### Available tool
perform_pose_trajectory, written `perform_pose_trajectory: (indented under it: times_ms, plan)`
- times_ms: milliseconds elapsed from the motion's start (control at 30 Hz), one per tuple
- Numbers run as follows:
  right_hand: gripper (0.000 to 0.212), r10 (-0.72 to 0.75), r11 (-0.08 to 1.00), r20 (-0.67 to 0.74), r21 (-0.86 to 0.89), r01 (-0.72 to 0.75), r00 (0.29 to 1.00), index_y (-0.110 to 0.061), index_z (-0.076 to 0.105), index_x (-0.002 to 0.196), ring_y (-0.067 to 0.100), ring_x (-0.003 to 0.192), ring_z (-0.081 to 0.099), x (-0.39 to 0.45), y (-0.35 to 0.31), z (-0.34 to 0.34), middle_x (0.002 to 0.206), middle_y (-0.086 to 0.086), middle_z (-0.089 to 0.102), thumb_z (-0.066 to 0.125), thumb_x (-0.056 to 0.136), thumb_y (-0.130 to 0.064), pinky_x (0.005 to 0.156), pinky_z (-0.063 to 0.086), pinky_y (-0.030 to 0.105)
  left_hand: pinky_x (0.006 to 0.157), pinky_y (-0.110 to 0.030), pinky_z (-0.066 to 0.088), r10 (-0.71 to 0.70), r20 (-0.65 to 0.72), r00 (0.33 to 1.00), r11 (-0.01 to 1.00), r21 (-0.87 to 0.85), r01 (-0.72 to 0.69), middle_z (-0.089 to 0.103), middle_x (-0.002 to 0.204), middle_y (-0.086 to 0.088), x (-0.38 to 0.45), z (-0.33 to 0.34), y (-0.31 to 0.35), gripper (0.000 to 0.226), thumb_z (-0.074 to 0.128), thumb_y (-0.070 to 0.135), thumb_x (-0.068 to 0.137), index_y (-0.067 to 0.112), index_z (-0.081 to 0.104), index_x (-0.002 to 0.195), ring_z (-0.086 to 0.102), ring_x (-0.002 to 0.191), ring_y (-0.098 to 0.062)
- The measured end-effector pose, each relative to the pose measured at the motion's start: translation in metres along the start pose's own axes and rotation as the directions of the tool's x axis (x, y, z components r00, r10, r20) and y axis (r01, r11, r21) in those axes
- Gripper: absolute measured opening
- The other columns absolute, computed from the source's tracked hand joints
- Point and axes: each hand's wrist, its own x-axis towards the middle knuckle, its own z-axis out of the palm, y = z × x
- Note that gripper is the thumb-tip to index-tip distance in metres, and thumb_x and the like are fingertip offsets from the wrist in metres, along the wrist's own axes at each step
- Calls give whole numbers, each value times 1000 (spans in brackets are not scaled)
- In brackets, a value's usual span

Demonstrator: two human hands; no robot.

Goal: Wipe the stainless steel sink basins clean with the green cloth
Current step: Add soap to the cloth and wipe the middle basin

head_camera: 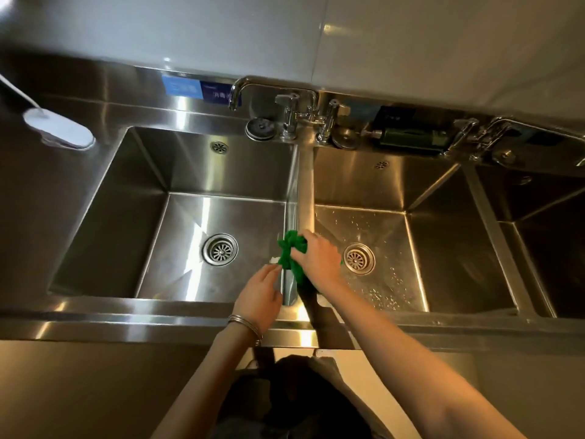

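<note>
Your right hand (319, 259) has the green cloth (292, 251) bunched under curled fingers, pressed onto the steel divider (305, 191) between the left basin (177, 217) and the middle basin (380, 236), toward the front edge of the counter (95, 321). Your left hand (261, 294) rests just beside it on the left basin's side of the divider, fingers loosely bent and holding nothing; its fingertips sit near a small white patch, perhaps foam or residue, though it is too small to tell.

The step in hand looks like wiping the divider itself. Flatten the cloth a little first: as a tight wad it meets the steel only at a few folds, so it will skip over the rounded top. Draw it in long strokes along the divider toward the back edge, up to the faucet (272, 96), then wrap it over both sides.

The middle basin floor is beaded with water around its drain (359, 258), while the left basin looks drier. Work from rim to floor and push the water toward each drain. Keep your left hand clear of the stroke, or use it to brace on the front rim. The third basin (544, 236) at the right edge appears untouched as far as can be judged.
</note>
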Motion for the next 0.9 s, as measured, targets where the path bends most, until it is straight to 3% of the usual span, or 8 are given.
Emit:
perform_pose_trajectory:
  times_ms: [67, 133, 400, 467, 567, 700, 833, 900]
  plan:
    - [53, -56, 998, 84, -22, 59, 995, -20, 46, 130, 20, 118, 46, -28, 8, 6, 128, 1, 50, 65, 83, -36, 96, 44, 34, 104, -21, 29, 12, 7, 1000, 1000, -20, -12, 37, 145, -2, 3, -1, 1, 50, 46, 5, 90, 12, 38, 139, 39, 129, -16]
    - [68, -156, 972, 136, -152, 176, 978, -19, 36, 140, 24, 129, 33, -58, 15, 16, 140, 5, 37, 67, 81, -34, 105, 37, 37, 104, -20, 29, 23, 14, 1000, 999, -35, -22, 38, 144, -1, 7, 0, -1, 49, 46, 5, 89, 12, 41, 137, 40, 129, -15]
    - [51, -153, 964, 159, -191, 182, 975, -18, 37, 135, 30, 122, 34, 9, 10, 7, 135, 12, 39, 56, 88, -25, 100, 33, 35, 109, -28, 29, 4, -61, 998, 1000, -12, -5, 36, 146, -5, 56, -8, 8, 49, 46, 4, 89, 11, 41, 138, 37, 132, -19]
    - [50, -110, 983, 187, -126, 135, 976, -18, 41, 133, 32, 120, 39, 36, 6, -3, 132, 13, 45, 60, 86, -24, 98, 35, 37, 110, -28, 28, 22, -69, 997, 1000, 1, -22, 37, 146, -6, 71, -8, 18, 49, 47, 4, 89, 9, 41, 137, 37, 132, -20]
    - [48, -22, 987, 211, 160, -12, 977, -18, 52, 125, 29, 109, 54, 66, 11, -31, 117, 11, 60, 68, 80, -21, 91, 44, 36, 111, -33, 29, 12, -60, 998, 1000, -14, -13, 37, 145, -8, 96, -6, 34, 48, 47, 5, 89, 7, 42, 137, 38, 132, -23]
    - [48, 60, 922, 203, 364, -132, 977, -19, 56, 122, 20, 103, 59, 80, 44, -73, 110, 2, 65, 72, 76, -18, 81, 42, 23, 107, -35, 36, 59, -70, 996, 997, -46, -62, 47, 136, -14, 140, -3, 64, 51, 41, 15, 81, 1, 49, 130, 47, 123, -27]
    - [42, 179, 775, 185, 579, -254, 966, -14, 54, 115, 8, 80, 56, 95, 82, -113, 93, -3, 61, 71, 76, -9, 63, 42, 8, 105, -35, 37, 89, -99, 991, 996, -22, -91, 49, 134, -14, 204, 5, 102, 45, 45, 8, 82, 3, 53, 127, 48, 121, -28]
    - [42, 267, 653, 189, 686, -322, 945, -16, 48, 112, 7, 79, 56, 105, 102, -134, 90, -4, 59, 69, 77, -5, 70, 49, 18, 103, -36, 40, 139, -109, 984, 990, 28, -137, 49, 134, -15, 240, 12, 123, 43, 49, 2, 85, 3, 52, 127, 48, 121, -28]
